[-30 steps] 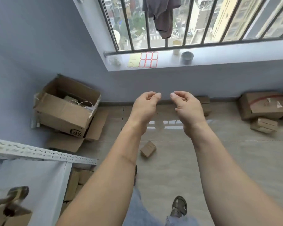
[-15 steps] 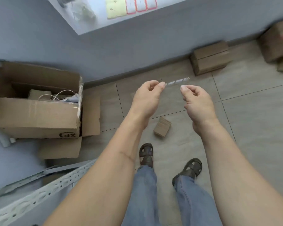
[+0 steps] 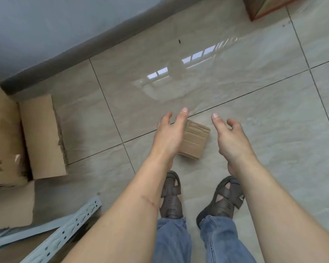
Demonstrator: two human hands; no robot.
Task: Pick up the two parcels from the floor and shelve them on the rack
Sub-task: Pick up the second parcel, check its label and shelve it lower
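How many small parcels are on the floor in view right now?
1: the small parcel lies between the open hands, ahead of the feet. A larger box shows top right; others may be out of frame.

Both arms reach down, left hand (image 3: 169, 135) and right hand (image 3: 229, 137) spread empty.

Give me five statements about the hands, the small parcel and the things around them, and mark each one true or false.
1. The small brown cardboard parcel lies on the beige tiled floor. True.
2. The left hand holds the parcel in the air. False: the hand is open and empty, with the parcel on the floor.
3. The right hand is open, with its fingers apart. True.
4. The person is barefoot. False: both feet wear dark brown sandals.
5. A large open cardboard box sits right of the parcel. False: it sits at the left edge.
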